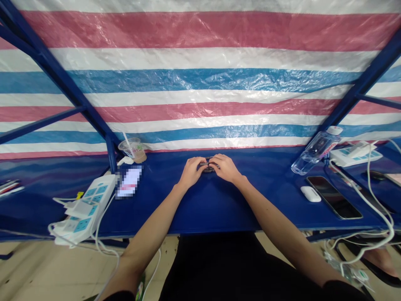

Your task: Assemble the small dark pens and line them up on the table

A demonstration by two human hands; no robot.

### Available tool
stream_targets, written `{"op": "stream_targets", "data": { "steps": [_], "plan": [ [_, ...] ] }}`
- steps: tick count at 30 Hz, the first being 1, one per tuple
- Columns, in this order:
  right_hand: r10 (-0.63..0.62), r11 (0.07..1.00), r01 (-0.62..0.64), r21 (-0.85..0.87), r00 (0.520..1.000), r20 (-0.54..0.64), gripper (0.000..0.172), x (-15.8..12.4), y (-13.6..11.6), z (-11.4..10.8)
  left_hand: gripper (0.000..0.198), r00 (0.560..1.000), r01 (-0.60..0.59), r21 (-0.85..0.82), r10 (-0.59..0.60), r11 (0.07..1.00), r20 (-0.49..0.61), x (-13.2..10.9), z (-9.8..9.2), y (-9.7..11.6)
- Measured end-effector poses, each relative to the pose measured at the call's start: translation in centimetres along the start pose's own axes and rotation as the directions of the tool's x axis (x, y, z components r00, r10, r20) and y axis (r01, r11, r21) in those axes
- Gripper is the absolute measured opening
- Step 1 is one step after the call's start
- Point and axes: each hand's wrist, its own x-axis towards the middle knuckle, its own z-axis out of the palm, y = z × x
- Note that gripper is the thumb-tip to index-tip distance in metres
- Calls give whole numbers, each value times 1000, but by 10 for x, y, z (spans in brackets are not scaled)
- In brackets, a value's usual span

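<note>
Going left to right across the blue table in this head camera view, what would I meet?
White power strip, blurred rectangle, left hand, small dark object, right hand, white mouse, black smartphone, another power strip.

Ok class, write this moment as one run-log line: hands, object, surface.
left hand: on small black object | right hand: on same object | surface: flat blue tabletop

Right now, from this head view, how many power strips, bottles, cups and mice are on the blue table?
Power strips: 2
Bottles: 1
Cups: 1
Mice: 1
Total: 5
</note>
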Motion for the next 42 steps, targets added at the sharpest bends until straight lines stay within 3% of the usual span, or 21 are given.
{"op": "stream_targets", "data": {
  "steps": [5,14,18,23,27,42],
  "plan": [
    [-31,999,31,14,1000,5,14,0,1,1,21,1000,28,34,-28,999,6,0,-2,2],
    [-38,999,39,24,999,-18,13,0,2,1,10,999,-16,37,15,999,35,0,0,-3],
    [-33,999,33,31,999,-24,12,1,1,0,24,999,2,53,-5,999,53,0,-3,-1],
    [-23,999,24,44,999,-32,14,1,1,0,24,1000,2,-5,-2,1000,17,-1,-1,-1],
    [-26,999,28,35,999,-36,14,0,1,1,13,999,-32,1,32,999,35,-1,1,-4],
    [-22,999,24,48,999,-42,13,0,0,1,27,996,1,34,-4,999,87,-1,0,-3]
  ]
}}
